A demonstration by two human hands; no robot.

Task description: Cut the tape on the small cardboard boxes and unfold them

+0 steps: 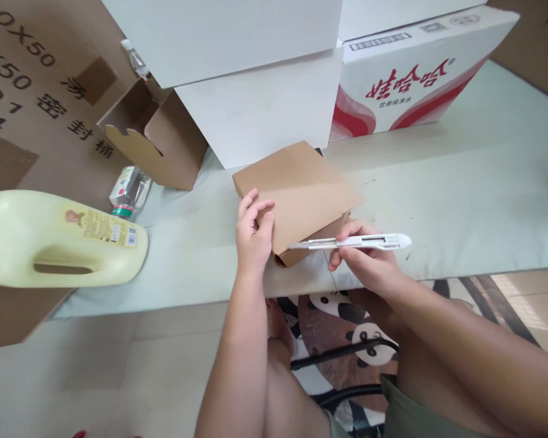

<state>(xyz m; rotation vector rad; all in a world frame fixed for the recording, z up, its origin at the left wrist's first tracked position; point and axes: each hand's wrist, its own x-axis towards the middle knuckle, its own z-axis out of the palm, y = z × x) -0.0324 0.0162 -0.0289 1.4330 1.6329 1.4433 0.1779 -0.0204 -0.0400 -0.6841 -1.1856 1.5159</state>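
Note:
A small brown cardboard box (301, 194) lies tilted on the pale green cloth near the front edge of the table. My left hand (254, 234) rests against its left side, fingers bent over the edge and thumb on the top panel. In my right hand (363, 252) is a white utility knife (369, 241), held level and pointing left. Its blade is out, with the tip at the near corner of the box. Whether the tip touches or cuts the cardboard I cannot tell. The underside of the box is hidden.
Stacked white cartons (265, 103) and a red-and-white water carton (406, 85) stand behind. At left are an open cardboard holder (178, 140), a clear plastic bottle (130, 191) and a large pale yellow jug (64, 240). The cloth-covered table (461, 201) ends just before my knees.

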